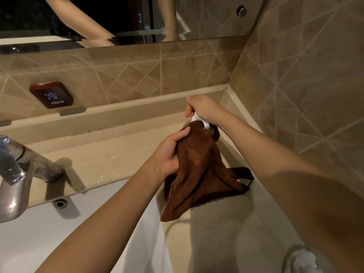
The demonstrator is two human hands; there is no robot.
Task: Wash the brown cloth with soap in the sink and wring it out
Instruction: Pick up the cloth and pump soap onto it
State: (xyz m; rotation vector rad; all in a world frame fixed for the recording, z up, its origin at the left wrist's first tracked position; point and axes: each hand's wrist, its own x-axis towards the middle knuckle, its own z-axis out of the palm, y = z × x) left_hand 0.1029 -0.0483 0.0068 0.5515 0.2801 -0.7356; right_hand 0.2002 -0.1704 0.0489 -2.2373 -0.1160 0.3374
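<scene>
A brown cloth [199, 174] hangs bunched just right of the sink [98, 223], its lower folds lying on the counter [216, 243]. The left hand [169, 154] grips its upper part, fingers curled into the fabric. The right hand [202, 109], fingers wrapped round a white bottle [198, 119], tips it nozzle-down against the cloth's top. Soaping appears to be the step in hand. Next, the cloth likely needs carrying left over the sink, toward the tap [13, 174], for rubbing.
</scene>
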